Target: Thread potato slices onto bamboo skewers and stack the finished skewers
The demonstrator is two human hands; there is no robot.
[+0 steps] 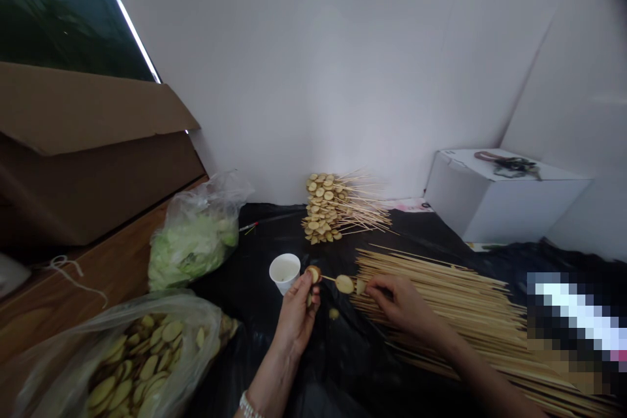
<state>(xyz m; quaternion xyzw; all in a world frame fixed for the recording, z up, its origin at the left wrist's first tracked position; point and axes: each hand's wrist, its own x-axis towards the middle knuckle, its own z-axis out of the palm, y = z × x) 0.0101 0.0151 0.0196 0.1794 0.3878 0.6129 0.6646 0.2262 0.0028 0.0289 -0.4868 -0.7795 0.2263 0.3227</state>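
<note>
My left hand [297,313] is closed on a potato slice [313,273] pinched at the fingertips, with more slices partly hidden in the fingers. A thin bamboo skewer [328,279] runs from that slice towards my right hand [394,300], and another potato slice [345,284] is threaded on it. My right hand pinches the skewer's other side, beside a further slice [361,287] seen nearly edge-on. Just behind my left hand stands a white paper cup [285,269]. One loose slice [334,314] lies on the black plastic between the hands.
Bare skewers [455,300] spread under and beyond my right hand. Stacked potato skewers [323,206] lie near the wall. At left are a bag of potato slices [142,362], a bag of leafy greens [191,248] and a cardboard box [98,176]. A white box [490,206] stands right.
</note>
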